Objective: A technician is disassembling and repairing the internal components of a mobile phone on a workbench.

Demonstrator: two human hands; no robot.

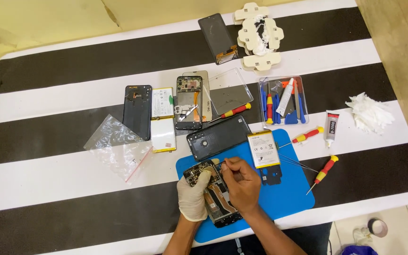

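My left hand (194,194), in a pale glove, grips the left side of an opened phone body (216,202) that lies on a blue work mat (284,193). My right hand (242,183) is bare and pinches a thin tool, its tip on the phone's upper circuit board (195,173). Just above my hands lie a black back cover (218,137) and a white battery (263,149). Most of the phone's middle is hidden by my right hand.
On the black and white striped table lie other phone parts (138,111), two batteries (162,118), a clear tool tray (283,100), red and yellow screwdrivers (324,171), tweezers (298,164), a glue tube (331,127), plastic bags (119,146), crumpled tissue (369,113) and cream holders (259,35).
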